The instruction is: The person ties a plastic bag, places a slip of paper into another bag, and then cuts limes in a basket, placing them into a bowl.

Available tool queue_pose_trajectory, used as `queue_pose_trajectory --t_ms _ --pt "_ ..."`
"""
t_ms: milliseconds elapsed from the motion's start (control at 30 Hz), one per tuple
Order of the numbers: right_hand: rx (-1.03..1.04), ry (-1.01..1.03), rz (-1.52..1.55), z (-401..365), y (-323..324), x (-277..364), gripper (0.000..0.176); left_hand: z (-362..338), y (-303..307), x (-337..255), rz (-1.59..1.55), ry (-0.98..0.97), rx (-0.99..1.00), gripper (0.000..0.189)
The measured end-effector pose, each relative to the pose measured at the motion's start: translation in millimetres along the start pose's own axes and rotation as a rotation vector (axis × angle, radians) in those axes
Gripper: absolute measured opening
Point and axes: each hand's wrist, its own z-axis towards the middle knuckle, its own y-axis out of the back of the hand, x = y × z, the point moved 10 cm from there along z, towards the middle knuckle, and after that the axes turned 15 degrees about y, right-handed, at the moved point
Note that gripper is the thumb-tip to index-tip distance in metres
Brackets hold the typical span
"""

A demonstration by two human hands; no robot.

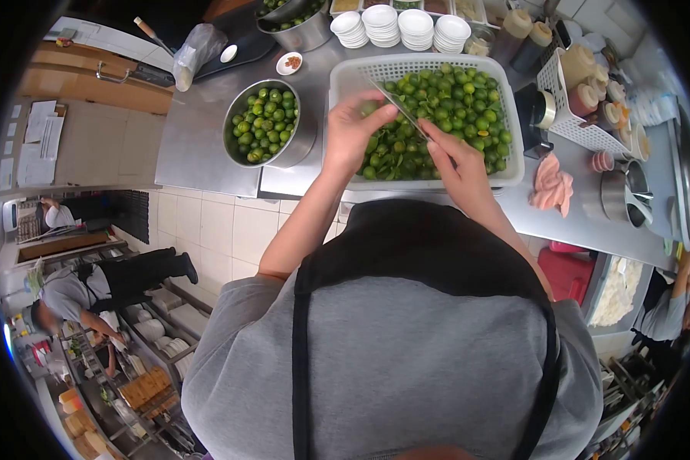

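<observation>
A white plastic crate (pixel 514 146) on the steel counter holds many small green limes (pixel 456 103), with some leafy stems among them. Above the crate, my right hand (pixel 461 159) is closed round the handle end of a knife (pixel 402 109), its blade slanting up to the left. My left hand (pixel 349 132) is closed near the blade, thumb and fingers curled together over the crate's left side. A bit of green shows between its fingers, but I cannot make out what they hold. To the left stands a metal pot (pixel 293 149) filled with limes.
Stacks of small white dishes (pixel 416 29) line the back. A white basket of sauce bottles (pixel 575 115), a pink cloth (pixel 552 185) and metal containers (pixel 615 195) stand on the right. A small dish (pixel 289 64) sits behind the pot. Other people (pixel 69 295) are in the kitchen.
</observation>
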Motion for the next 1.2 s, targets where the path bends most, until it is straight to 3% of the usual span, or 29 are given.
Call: queue_pose_trajectory --t_ms 67,267,400,467,500,533,600,667,767,900,967,1000,1067,1200 --pt "-0.013 -0.024 0.011 6.5 0.3 -3.4 0.031 -2.7 -8.3 1.0 -0.012 0.005 0.037 0.017" --pt "-0.016 -0.025 0.015 -0.2 2.2 -12.1 0.032 14.6 -1.0 22.2 -0.297 0.258 0.088 0.023" --pt "-0.037 -0.138 0.117 -21.3 7.6 -34.5 0.032 61.3 39.1 58.3 -0.584 0.338 0.010 0.021" --pt "-0.045 -0.236 0.107 -32.2 14.4 -50.2 0.032 85.6 48.3 93.1 -0.486 0.454 0.090 0.025" --pt "-0.045 -0.235 0.105 -34.8 16.4 -52.5 0.032 89.9 49.0 98.2 -0.312 0.497 -0.012 0.023" --pt "-0.076 -0.235 0.093 -37.2 21.2 -54.7 0.033 91.9 41.4 99.0 -0.312 0.496 -0.011 0.023" --pt "-0.108 -0.234 0.080 -40.7 29.2 -59.0 0.033 97.9 32.0 91.8 0.360 0.429 -0.107 0.021" --pt "-0.080 -0.299 0.036 -45.4 32.5 -68.2 0.032 111.2 22.6 99.5 0.397 0.382 -0.158 0.027" --pt "-0.142 -0.212 0.036 -38.5 36.0 -59.9 0.031 127.8 -5.8 69.6 0.857 -0.237 -0.269 0.033" --pt "-0.190 -0.173 0.032 -34.5 39.5 -54.2 0.031 137.4 -16.8 72.9 0.929 -0.157 -0.170 0.037" --pt "-0.166 -0.253 0.053 -37.0 40.9 -57.1 0.032 129.2 -5.8 90.7 0.403 0.272 -0.062 0.041" --pt "-0.169 -0.254 0.053 -37.0 42.3 -57.7 0.032 124.1 -4.2 85.4 0.405 0.272 -0.060 0.041" --pt "-0.197 -0.275 0.106 -38.8 43.4 -61.1 0.033 111.0 -6.6 76.5 -0.064 0.284 0.086 0.045" --pt "-0.164 -0.286 0.125 -33.3 31.9 -58.9 0.033 65.1 -14.5 35.7 -0.260 0.282 0.104 0.043"
